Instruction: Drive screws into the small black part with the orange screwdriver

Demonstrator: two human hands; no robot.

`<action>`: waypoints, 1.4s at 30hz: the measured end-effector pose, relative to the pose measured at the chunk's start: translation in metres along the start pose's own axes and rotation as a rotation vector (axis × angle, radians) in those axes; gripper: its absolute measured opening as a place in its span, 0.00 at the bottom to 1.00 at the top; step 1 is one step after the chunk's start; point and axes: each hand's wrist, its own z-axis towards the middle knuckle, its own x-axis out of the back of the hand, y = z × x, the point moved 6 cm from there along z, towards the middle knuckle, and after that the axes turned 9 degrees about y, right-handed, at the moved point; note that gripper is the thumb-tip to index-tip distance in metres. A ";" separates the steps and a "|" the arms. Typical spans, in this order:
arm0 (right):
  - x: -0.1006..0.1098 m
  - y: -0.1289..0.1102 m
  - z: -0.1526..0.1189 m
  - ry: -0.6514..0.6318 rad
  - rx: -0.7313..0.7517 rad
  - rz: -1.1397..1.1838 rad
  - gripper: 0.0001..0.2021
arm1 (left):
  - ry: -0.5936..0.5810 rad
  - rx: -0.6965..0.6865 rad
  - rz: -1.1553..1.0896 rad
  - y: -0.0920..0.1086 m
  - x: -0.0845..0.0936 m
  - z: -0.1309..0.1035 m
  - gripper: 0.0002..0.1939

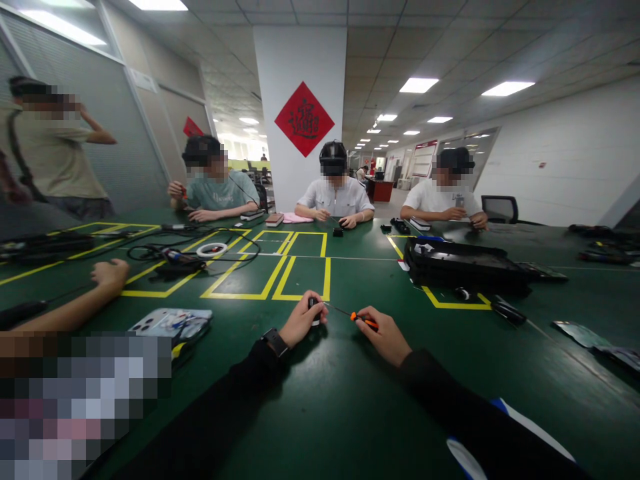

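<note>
Near the middle of the green table, my left hand is closed around a small black object with a white lower part. On the right, my right hand grips the orange and black handle of a screwdriver. The thin shaft points left toward the black object. Whether its tip touches the object is too small to tell. A dark watch is on my left wrist.
A black tray lies at the right, with cables and a plastic bag at the left. A co-worker's hand rests at the left. Several people are around the table. Yellow tape marks its surface.
</note>
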 end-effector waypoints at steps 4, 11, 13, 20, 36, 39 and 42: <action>0.002 -0.002 0.000 0.002 0.002 0.014 0.13 | 0.009 -0.013 0.031 0.002 0.001 -0.001 0.08; 0.001 -0.004 -0.001 -0.018 0.023 0.004 0.12 | 0.018 -0.058 0.022 0.003 0.002 0.001 0.08; 0.001 -0.004 -0.001 -0.021 0.023 -0.001 0.12 | 0.008 -0.048 0.017 0.003 0.002 0.001 0.08; -0.001 -0.003 -0.002 -0.038 0.038 -0.014 0.11 | 0.017 -0.084 0.097 0.001 0.002 0.002 0.09; -0.002 0.002 -0.001 -0.001 0.071 -0.053 0.09 | -0.036 -0.151 0.238 0.006 -0.002 -0.001 0.12; -0.005 0.006 0.001 0.002 0.092 -0.068 0.09 | -0.070 -0.169 0.262 0.009 -0.005 -0.003 0.13; -0.008 0.007 0.001 -0.006 0.123 -0.127 0.09 | -0.086 -0.194 0.305 0.011 -0.007 -0.005 0.14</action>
